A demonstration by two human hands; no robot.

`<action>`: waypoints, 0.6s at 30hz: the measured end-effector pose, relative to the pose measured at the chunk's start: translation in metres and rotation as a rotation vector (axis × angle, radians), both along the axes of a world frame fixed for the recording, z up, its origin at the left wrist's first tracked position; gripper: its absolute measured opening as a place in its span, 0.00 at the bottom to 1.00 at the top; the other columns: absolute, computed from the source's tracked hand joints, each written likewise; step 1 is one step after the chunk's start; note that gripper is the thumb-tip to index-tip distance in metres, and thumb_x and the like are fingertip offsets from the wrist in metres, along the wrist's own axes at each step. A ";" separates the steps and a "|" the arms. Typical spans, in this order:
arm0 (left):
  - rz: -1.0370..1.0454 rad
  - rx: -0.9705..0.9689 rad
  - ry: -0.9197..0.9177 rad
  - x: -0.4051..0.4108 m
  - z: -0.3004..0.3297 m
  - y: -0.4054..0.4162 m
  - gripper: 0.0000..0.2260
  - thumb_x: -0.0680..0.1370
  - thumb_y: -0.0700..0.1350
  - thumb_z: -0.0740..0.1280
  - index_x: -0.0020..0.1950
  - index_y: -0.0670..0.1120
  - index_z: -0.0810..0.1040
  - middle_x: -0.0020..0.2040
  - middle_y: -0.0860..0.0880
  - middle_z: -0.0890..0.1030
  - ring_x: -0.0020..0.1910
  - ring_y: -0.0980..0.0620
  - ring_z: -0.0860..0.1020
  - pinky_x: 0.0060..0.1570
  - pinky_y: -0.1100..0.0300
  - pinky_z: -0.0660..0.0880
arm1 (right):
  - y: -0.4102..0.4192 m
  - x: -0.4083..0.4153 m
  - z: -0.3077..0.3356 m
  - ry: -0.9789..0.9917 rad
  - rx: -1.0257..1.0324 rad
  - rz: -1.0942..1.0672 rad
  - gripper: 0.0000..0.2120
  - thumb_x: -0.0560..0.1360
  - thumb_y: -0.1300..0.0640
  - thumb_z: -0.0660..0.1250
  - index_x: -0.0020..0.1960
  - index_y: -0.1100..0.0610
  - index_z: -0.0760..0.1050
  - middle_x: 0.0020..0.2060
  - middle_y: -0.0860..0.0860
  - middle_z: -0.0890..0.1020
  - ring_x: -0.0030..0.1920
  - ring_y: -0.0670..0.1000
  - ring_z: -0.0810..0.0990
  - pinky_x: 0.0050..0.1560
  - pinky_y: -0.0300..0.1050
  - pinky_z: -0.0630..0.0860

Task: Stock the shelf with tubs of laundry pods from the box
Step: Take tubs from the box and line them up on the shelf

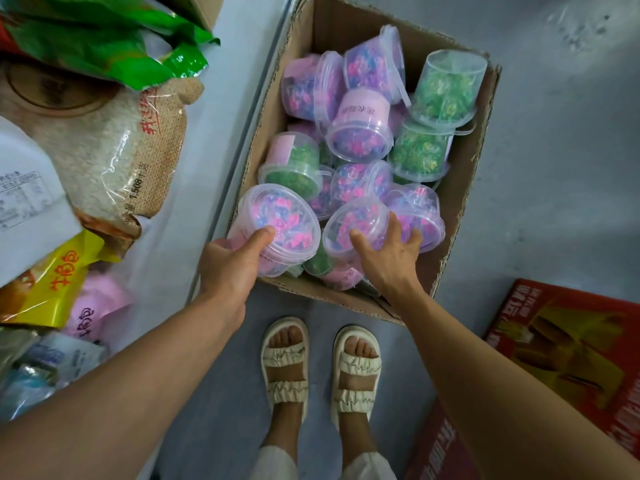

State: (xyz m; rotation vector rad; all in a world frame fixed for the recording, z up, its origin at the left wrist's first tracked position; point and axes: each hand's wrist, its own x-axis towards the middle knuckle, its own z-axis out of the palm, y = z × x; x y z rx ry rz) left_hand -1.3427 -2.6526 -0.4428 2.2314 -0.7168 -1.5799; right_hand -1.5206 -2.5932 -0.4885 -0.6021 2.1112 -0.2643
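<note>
Left hand [228, 268] gripping pink tub [277, 226], right hand [388, 251] on neighbouring tub [356, 220]

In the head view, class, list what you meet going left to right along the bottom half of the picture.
Yellow snack bag → left hand gripping a pink-pod tub → right hand curled on another pink-pod tub → cardboard box wall → red carton.
</note>
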 end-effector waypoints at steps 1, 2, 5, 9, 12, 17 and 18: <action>-0.008 -0.004 -0.001 0.000 -0.001 0.000 0.16 0.71 0.50 0.72 0.54 0.46 0.74 0.49 0.49 0.79 0.38 0.61 0.75 0.30 0.65 0.72 | -0.003 0.001 -0.001 -0.003 0.042 -0.021 0.38 0.73 0.39 0.62 0.75 0.49 0.48 0.73 0.63 0.46 0.73 0.65 0.52 0.71 0.56 0.57; -0.012 -0.004 -0.004 0.000 -0.002 0.000 0.17 0.71 0.51 0.72 0.55 0.45 0.73 0.51 0.49 0.79 0.39 0.61 0.75 0.31 0.65 0.70 | -0.005 0.003 -0.001 0.005 0.070 -0.035 0.38 0.73 0.39 0.62 0.75 0.49 0.48 0.72 0.64 0.49 0.71 0.66 0.56 0.69 0.57 0.59; -0.009 -0.003 -0.006 0.000 0.001 -0.001 0.21 0.70 0.51 0.73 0.58 0.43 0.73 0.55 0.47 0.79 0.42 0.60 0.76 0.34 0.65 0.69 | -0.007 0.003 0.002 0.062 0.106 -0.047 0.35 0.74 0.42 0.62 0.75 0.50 0.50 0.68 0.65 0.56 0.66 0.67 0.63 0.64 0.56 0.65; -0.020 -0.003 -0.003 -0.003 0.017 -0.004 0.24 0.68 0.53 0.74 0.59 0.43 0.74 0.54 0.48 0.80 0.45 0.55 0.78 0.38 0.63 0.72 | -0.007 -0.002 0.017 0.088 0.069 -0.085 0.30 0.73 0.47 0.62 0.72 0.52 0.57 0.63 0.64 0.63 0.58 0.67 0.71 0.60 0.58 0.71; -0.036 0.001 0.029 -0.009 0.045 -0.009 0.30 0.61 0.57 0.74 0.59 0.46 0.74 0.54 0.48 0.80 0.50 0.51 0.79 0.51 0.54 0.77 | -0.005 -0.010 0.048 0.052 -0.025 -0.123 0.29 0.72 0.47 0.62 0.70 0.53 0.61 0.61 0.62 0.69 0.53 0.63 0.76 0.55 0.58 0.75; -0.031 -0.061 0.121 -0.022 0.122 -0.016 0.25 0.54 0.61 0.72 0.45 0.52 0.74 0.51 0.49 0.80 0.51 0.48 0.80 0.56 0.47 0.76 | -0.010 -0.030 0.136 0.000 -0.197 -0.182 0.22 0.75 0.50 0.62 0.67 0.54 0.64 0.60 0.58 0.71 0.51 0.55 0.73 0.53 0.47 0.73; -0.025 -0.077 0.134 -0.025 0.142 -0.018 0.24 0.53 0.61 0.72 0.44 0.52 0.73 0.50 0.49 0.80 0.51 0.49 0.79 0.55 0.48 0.76 | -0.012 -0.034 0.157 -0.007 -0.227 -0.190 0.21 0.75 0.51 0.62 0.66 0.54 0.65 0.59 0.58 0.72 0.51 0.55 0.73 0.53 0.48 0.74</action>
